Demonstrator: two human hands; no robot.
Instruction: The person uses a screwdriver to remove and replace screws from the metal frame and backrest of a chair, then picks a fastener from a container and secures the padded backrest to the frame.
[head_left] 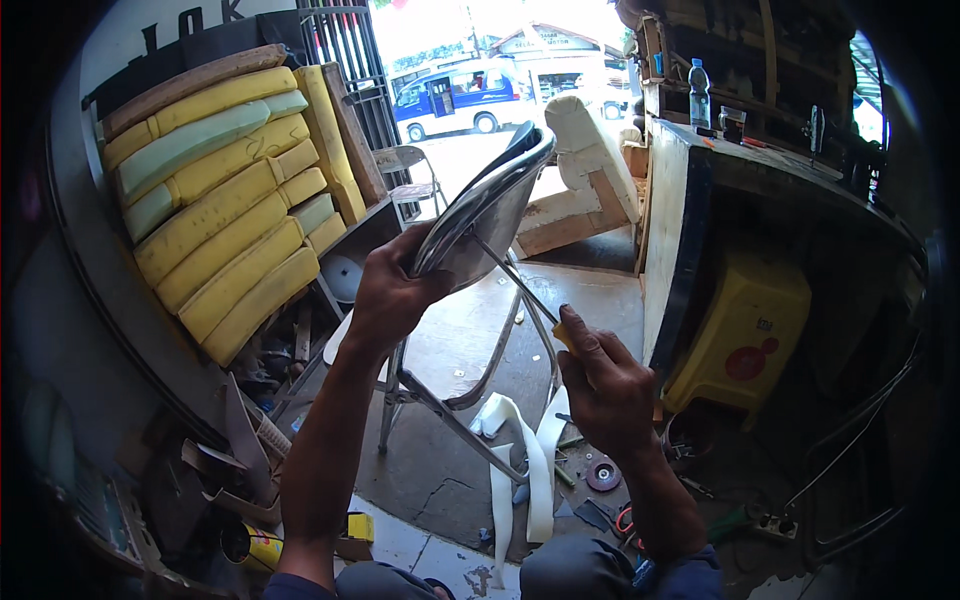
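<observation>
In front of me stands a metal-framed folding chair [445,405] with a pale seat. My left hand [392,290] is closed around the lower left edge of its backrest [492,205], which is tilted and shows a shiny metal back with a dark layer along its rim. My right hand [608,385] grips the yellow handle of a screwdriver [518,279]. Its long shaft points up and to the left, and the tip meets the metal back. Whether the tip sits on a screw or under the edge is too small to tell.
White foam strips [538,490], a grinding disc [603,474] and loose tools litter the floor below. Yellow foam cushions [215,215] are stacked at the left. At the right are a workbench [668,225] and a yellow plastic stool [745,330]. An unfinished seat frame [590,165] stands beyond.
</observation>
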